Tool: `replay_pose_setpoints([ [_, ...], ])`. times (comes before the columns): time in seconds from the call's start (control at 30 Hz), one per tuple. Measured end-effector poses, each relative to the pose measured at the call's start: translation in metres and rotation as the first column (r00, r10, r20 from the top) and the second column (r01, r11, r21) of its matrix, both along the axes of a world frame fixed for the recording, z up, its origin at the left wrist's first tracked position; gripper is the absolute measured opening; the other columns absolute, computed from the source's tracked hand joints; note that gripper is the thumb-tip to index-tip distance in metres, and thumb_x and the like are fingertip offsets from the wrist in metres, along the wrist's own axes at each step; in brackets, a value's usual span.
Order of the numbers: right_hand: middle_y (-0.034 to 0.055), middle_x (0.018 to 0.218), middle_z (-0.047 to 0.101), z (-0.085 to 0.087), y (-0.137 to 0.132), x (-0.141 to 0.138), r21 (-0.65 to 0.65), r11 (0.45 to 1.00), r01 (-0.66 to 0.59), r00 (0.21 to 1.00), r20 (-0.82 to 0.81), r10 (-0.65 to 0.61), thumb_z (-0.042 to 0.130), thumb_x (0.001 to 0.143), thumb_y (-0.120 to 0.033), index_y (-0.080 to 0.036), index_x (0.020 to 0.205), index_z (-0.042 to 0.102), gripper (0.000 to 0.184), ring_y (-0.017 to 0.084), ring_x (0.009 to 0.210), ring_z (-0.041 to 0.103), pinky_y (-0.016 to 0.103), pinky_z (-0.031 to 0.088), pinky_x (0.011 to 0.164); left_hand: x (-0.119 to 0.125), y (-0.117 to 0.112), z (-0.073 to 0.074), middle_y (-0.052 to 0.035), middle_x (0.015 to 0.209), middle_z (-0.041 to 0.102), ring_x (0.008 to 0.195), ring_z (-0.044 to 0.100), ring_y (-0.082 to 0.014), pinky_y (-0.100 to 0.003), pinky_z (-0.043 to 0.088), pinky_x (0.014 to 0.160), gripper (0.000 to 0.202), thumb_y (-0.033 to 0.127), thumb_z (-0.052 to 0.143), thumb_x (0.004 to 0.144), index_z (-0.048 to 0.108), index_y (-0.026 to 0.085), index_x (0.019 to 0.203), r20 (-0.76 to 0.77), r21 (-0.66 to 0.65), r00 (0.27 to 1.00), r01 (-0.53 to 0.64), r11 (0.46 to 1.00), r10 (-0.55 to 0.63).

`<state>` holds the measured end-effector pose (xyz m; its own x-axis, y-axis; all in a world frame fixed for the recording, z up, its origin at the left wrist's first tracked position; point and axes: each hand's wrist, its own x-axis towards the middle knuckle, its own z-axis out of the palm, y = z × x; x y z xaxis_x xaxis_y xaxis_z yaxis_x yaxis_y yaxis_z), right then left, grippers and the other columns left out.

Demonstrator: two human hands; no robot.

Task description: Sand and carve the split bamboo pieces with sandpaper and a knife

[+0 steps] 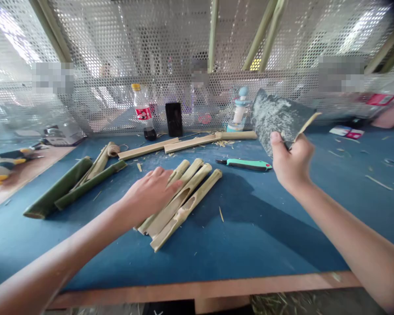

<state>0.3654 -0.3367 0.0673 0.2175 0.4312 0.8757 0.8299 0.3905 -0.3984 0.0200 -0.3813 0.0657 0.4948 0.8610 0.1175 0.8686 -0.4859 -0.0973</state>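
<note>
- Two bare hands work over a blue-topped desk (249, 245) with a pale wooden front edge.
- Left hand (149, 192): at about 7 o'clock from the middle of the view, its grip released, palm down, with the fingers spread and resting on four pale bamboo tubes (190, 210).
- Four pale bamboo tubes: they lie side by side and slanted, at about 6 o'clock, each with a long scooped cut-out along its length. The left hand touches the nearer tubes at their far half.
- Right hand (292, 159): raised above the desk at about 2 o'clock, its grip clenched between thumb and fingers on a dark grey abrasive sheet (276, 118) caked with whitish dust.
- Dark grey abrasive sheet: it stands tilted up in front of the perforated metal screen (151, 105), and a thin pale sliver (310, 122) juts from its right edge.
- Just below the right hand lies a utility knife with a mint-green handle (246, 165), untouched.
- At about 10 o'clock lie long green-skinned split bamboo halves (57, 188) beside a small roll of tan twine (113, 149).
- At 12 o'clock, flat pale bamboo slats (190, 143) lie among scattered shavings.
- Behind them stand a plastic cola bottle with a red label (142, 109), a black phone (174, 119) and a pale blue-and-white bottle-shaped object (239, 109).
</note>
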Motion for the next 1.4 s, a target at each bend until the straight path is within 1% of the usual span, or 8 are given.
replay_pose_setpoints([
  [0.17, 0.0051, 0.067, 0.061, -0.007, 0.01, 0.008, -0.088, 0.995, 0.041, 0.998, 0.054, -0.037, 0.049, 0.084, -0.029, -0.019, 0.092, 0.064, 0.019, 0.022, 0.058, 0.055, 0.037, 0.046, 0.062, 0.037, -0.03, -0.009, -0.0173, 0.155, 0.029, 0.135, 0.036, -0.0434, -0.056, 0.048, 0.096, 0.087, 0.075, 0.04, 0.084, 0.036, 0.015, 0.147, -0.052, -0.068, 0.997, -0.067, 0.995, 0.063],
  [0.23, 0.0056, 0.069, 0.063, -0.01, 0.012, 0.008, -0.098, 0.994, 0.042, 0.996, 0.079, -0.035, 0.049, 0.083, -0.027, -0.019, 0.094, 0.064, 0.02, 0.022, 0.059, 0.056, 0.036, 0.046, 0.063, 0.046, -0.037, -0.014, -0.0131, 0.158, 0.022, 0.141, 0.022, -0.0462, -0.061, 0.044, 0.099, 0.082, 0.067, 0.043, 0.087, 0.031, 0.016, 0.15, -0.105, -0.057, 0.989, -0.108, 0.992, 0.102],
  [0.37, 0.0089, 0.079, 0.067, -0.013, 0.016, 0.012, -0.099, 0.994, 0.048, 0.994, 0.103, -0.037, 0.047, 0.084, -0.029, -0.02, 0.1, 0.062, 0.023, 0.025, 0.069, 0.062, 0.038, 0.049, 0.068, 0.043, -0.03, -0.017, -0.0083, 0.159, 0.022, 0.14, 0.026, -0.0423, -0.055, 0.051, 0.091, 0.063, 0.046, 0.036, 0.096, 0.027, 0.022, 0.152, -0.124, -0.04, 0.98, -0.163, 0.986, 0.157],
  [0.8, 0.0115, 0.088, 0.07, -0.016, 0.024, 0.022, -0.125, 0.992, 0.031, 0.991, 0.13, -0.015, 0.049, 0.085, -0.033, -0.019, 0.105, 0.059, 0.026, 0.028, 0.079, 0.065, 0.039, 0.05, 0.072, -0.099, 0.024, -0.014, -0.0122, 0.157, 0.023, 0.132, 0.036, -0.0476, -0.063, 0.041, 0.097, 0.065, 0.058, 0.029, 0.092, 0.027, 0.028, 0.149, -0.025, -0.066, 0.877, -0.48, 0.875, 0.48],
  [0.97, 0.011, 0.09, 0.068, -0.012, 0.03, 0.036, -0.11, 0.99, 0.088, 0.993, 0.086, -0.079, 0.046, 0.084, -0.029, -0.021, 0.105, 0.059, 0.026, 0.029, 0.08, 0.064, 0.042, 0.049, 0.074, -0.108, 0.03, -0.013, -0.0189, 0.152, 0.029, 0.133, 0.036, -0.0488, -0.066, 0.037, 0.101, 0.071, 0.065, 0.031, 0.089, 0.037, 0.022, 0.145, 0.017, -0.039, 0.873, -0.487, 0.873, 0.487],
  [1.1, 0.0093, 0.087, 0.067, -0.014, 0.037, 0.046, -0.137, 0.986, 0.098, 0.995, 0.05, -0.092, 0.046, 0.083, -0.027, -0.022, 0.107, 0.059, 0.027, 0.028, 0.076, 0.063, 0.042, 0.049, 0.073, -0.066, 0.037, -0.004, -0.0206, 0.148, 0.035, 0.133, 0.038, -0.0406, -0.057, 0.034, 0.108, 0.063, 0.056, 0.03, 0.094, 0.045, 0.013, 0.138, 0.08, 0.081, 0.931, -0.362, 0.928, 0.356],
  [1.2, 0.0104, 0.089, 0.068, -0.019, 0.043, 0.051, -0.169, 0.983, 0.077, 0.996, 0.057, -0.068, 0.046, 0.083, -0.026, -0.02, 0.111, 0.059, 0.031, 0.028, 0.079, 0.063, 0.041, 0.049, 0.075, -0.006, 0.055, -0.006, -0.0105, 0.137, 0.05, 0.126, 0.047, -0.0288, -0.047, 0.037, 0.108, 0.037, 0.038, 0.038, 0.096, 0.059, 0.019, 0.12, 0.059, 0.101, 0.993, -0.108, 0.989, 0.102],
  [1.4, 0.0139, 0.093, 0.069, -0.03, 0.053, 0.062, -0.318, 0.947, 0.051, 0.996, 0.08, -0.027, 0.047, 0.086, -0.03, -0.016, 0.113, 0.059, 0.033, 0.03, 0.085, 0.064, 0.042, 0.048, 0.076, 0.135, 0.164, -0.013, -0.0105, 0.125, 0.056, 0.118, 0.052, -0.0261, -0.051, 0.042, 0.101, 0.032, 0.035, 0.055, 0.094, 0.058, 0.015, 0.119, 0.047, 0.103, 0.971, 0.229, 0.968, -0.235],
])
